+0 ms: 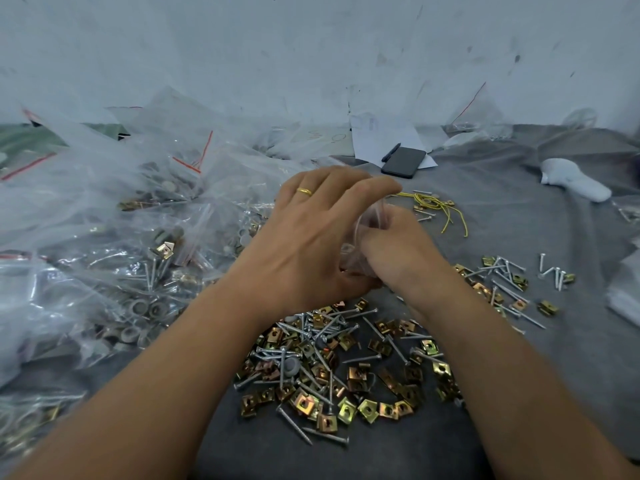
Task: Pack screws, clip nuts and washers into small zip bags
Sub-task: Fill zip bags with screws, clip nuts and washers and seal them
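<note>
My left hand (pixel 311 233), with a gold ring, and my right hand (pixel 398 251) meet above the grey cloth and both hold a small clear zip bag (pixel 360 233) between them. The bag is mostly hidden by my fingers, and its contents cannot be made out. Below my hands lies a loose pile of silver screws and brass-coloured clip nuts (pixel 346 368), with a grey washer (pixel 290 365) among them. A smaller scatter of screws and clip nuts (pixel 502 282) lies to the right.
A heap of filled zip bags (pixel 104 244) covers the left side. At the back lie a black phone (pixel 403 162), a pen and white papers. Yellow wire ties (pixel 436 206) and a white object (pixel 571 180) rest on the grey cloth (pixel 519 393) at right.
</note>
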Tool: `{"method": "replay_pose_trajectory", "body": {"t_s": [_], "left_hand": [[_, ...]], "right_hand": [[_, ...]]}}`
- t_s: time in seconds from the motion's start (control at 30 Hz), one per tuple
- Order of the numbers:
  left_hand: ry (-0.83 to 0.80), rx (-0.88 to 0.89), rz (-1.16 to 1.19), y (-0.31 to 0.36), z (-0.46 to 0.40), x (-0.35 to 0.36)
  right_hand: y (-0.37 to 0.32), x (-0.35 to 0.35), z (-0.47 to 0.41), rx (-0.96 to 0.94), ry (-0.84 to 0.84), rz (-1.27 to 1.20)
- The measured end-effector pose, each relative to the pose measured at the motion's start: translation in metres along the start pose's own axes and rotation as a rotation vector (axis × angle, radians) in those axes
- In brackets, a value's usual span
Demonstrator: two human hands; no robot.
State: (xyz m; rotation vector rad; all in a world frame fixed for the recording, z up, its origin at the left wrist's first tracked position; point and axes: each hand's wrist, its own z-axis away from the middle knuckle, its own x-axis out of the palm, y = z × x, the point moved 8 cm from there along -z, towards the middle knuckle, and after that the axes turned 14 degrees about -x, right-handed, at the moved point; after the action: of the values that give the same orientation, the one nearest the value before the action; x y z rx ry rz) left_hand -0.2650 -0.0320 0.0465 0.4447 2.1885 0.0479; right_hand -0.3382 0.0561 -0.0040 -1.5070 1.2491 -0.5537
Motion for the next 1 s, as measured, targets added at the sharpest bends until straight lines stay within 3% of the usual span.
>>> {"method": "replay_pose_trajectory", "body": {"t_s": [0.23, 0.43, 0.73, 0.83, 1.0], "left_hand": [[-0.017, -0.071, 0.068, -0.011, 0.000, -0.004], [-0.038, -0.244, 0.227, -0.028, 0.000, -0.004], [-0.206, -0.182, 0.232, -0.019, 0.000, 0.002], [-0.196, -0.159, 0.219, -0.015, 0.001, 0.001], [-0.161, -0.203, 0.242, -0.021, 0.001, 0.000]], "right_hand": [[0.005, 0.000, -0.001, 0.045, -0.006, -0.020], [0.013, -0.005, -0.005, 0.065, 0.074, -0.031], [0.003, -0.009, -0.007, -0.090, -0.023, 0.245], [0.000, -0.011, -0.008, -0.132, -0.030, 0.350], [-0.001, -0.013, -0.009, -0.136, -0.023, 0.324]]}}
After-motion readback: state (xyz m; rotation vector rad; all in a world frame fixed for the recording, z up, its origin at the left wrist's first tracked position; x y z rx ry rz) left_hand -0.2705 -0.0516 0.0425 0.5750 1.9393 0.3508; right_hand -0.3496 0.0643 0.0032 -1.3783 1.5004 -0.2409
